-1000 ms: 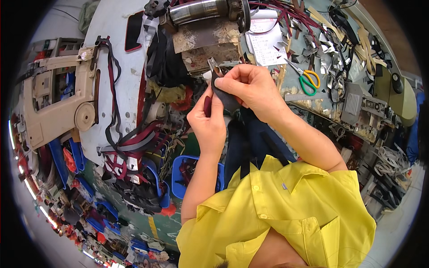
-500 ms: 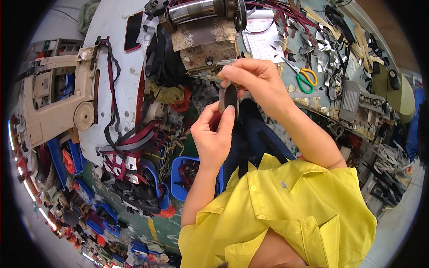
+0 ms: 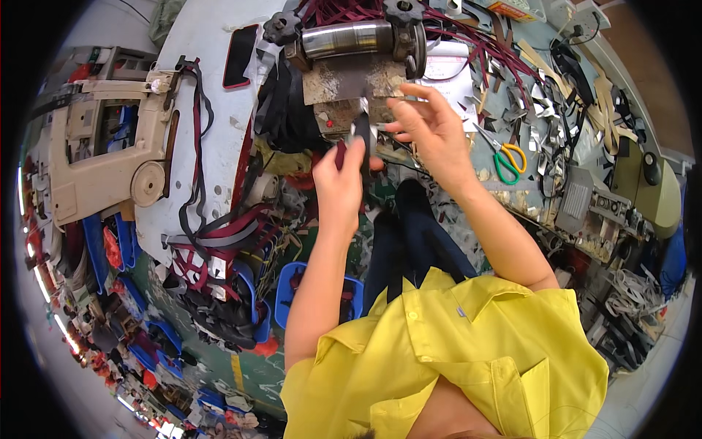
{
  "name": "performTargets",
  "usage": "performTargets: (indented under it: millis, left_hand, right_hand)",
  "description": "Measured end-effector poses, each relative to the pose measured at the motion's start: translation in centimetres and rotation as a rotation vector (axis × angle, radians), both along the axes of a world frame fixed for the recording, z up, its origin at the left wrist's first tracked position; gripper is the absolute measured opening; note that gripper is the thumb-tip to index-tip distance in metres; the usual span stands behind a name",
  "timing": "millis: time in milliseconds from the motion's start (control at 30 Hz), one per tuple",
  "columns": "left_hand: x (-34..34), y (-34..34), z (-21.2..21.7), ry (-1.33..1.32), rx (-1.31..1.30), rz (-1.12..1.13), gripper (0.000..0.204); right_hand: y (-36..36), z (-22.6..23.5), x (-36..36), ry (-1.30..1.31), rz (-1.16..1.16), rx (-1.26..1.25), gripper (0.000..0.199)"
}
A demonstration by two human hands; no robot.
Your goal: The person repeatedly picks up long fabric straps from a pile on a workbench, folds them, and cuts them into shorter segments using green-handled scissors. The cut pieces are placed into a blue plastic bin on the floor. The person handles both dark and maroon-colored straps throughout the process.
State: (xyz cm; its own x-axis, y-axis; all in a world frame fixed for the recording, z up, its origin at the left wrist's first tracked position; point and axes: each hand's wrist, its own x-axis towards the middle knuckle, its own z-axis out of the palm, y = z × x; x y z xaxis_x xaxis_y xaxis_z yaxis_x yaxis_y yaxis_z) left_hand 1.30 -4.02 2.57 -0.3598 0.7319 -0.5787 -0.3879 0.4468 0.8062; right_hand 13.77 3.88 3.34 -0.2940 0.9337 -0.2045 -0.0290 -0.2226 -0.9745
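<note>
Left hand (image 3: 340,172): raised above the cluttered desk (image 3: 219,124), fingers pinched together around the lower part of a narrow dark strap (image 3: 362,143) that stood upright between thumb and forefinger; a dark red piece showed at the fingertips beside it.
Right hand (image 3: 431,128): just to the right of the left hand, fingers half spread and loose, its thumb and forefinger tips close to the top of the strap; whether they actually gripped it could not be told.
Dark strap: held in the air in front of the metal roller machine (image 3: 358,40), between the two hands, its upper end near a worn brown plate under the roller.
Roller machine: shiny steel cylinder with black knobs at each end, sitting at the far edge of the desk.
Scissors (image 3: 504,157): green and yellow handles, lying on the desk to the right of the right hand, well apart from it.
Strap pile (image 3: 219,241): loose black and dark red straps draped over the desk's left edge, near the left forearm.
Sewing machine (image 3: 102,154): beige body with a round wheel, far left.
Blue bin (image 3: 292,285): below the desk, under the left forearm.
Clothing: yellow short-sleeved shirt (image 3: 468,351) filled the lower part of the view.
</note>
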Motion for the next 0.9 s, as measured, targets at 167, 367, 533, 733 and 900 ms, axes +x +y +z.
performTargets:
  millis: [167,367,533,733,900]
  left_hand:
    - [-2.3,6.5,-3.7,0.13,0.01,0.091,0.035]
    - [-0.5,-1.6,-4.8,0.235,0.197,0.037,0.029]
    - [1.5,-15.4,-3.9,0.073,-0.025,-0.02,0.025]
    - [4.0,-25.8,-4.1,0.064,-0.18,0.024,0.023]
    - [5.3,-31.1,-4.5,0.031,-0.244,0.084,0.023]
  right_hand:
    - [1.1,-1.0,2.4,-0.104,0.084,-0.096,0.03]
    - [1.2,-3.9,4.6,-0.252,0.125,-0.032,0.025]
    - [3.0,-5.7,6.1,-0.364,0.215,0.064,0.023]
    - [6.7,-4.0,6.1,-0.415,0.229,0.144,0.021]
    - [9.6,-1.7,4.8,-0.415,0.221,0.197,0.023]
